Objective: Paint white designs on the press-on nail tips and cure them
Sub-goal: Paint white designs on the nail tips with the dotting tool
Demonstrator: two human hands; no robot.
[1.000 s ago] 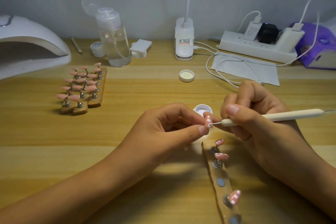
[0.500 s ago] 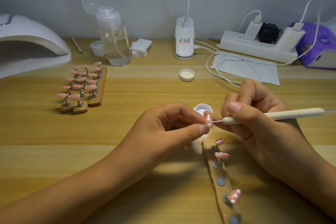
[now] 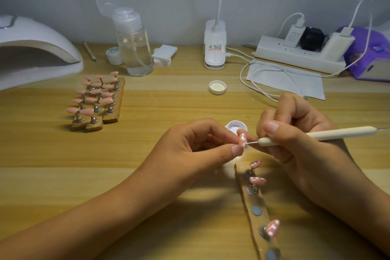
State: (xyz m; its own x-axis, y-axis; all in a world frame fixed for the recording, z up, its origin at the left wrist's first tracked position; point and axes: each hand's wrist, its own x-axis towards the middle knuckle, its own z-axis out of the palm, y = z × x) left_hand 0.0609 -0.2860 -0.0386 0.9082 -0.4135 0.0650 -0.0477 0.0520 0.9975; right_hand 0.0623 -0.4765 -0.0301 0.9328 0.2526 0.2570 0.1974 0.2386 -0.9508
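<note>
My left hand [image 3: 194,145] pinches a pink nail tip [image 3: 242,140] that carries white dots. My right hand [image 3: 295,133] grips a cream dotting tool [image 3: 329,134] like a pen, and its metal point touches the lower end of that nail tip. Just behind the tip stands a small open pot of white paint [image 3: 236,127]. A wooden holder strip [image 3: 258,211] runs toward me below my hands, with three dotted pink tips on it. At the far left sits the white curing lamp [image 3: 31,48].
Wooden holders with several plain pink tips [image 3: 96,99] stand at the left. A pump bottle [image 3: 133,42], a small jar [image 3: 114,55], pads [image 3: 163,54], a loose lid [image 3: 217,87], a desk lamp base [image 3: 214,46], a power strip [image 3: 299,53] with cables and a purple device [image 3: 369,55] line the back.
The dotting tool's point has shifted slightly lower along the held nail tip. Both hands stay almost in place.
</note>
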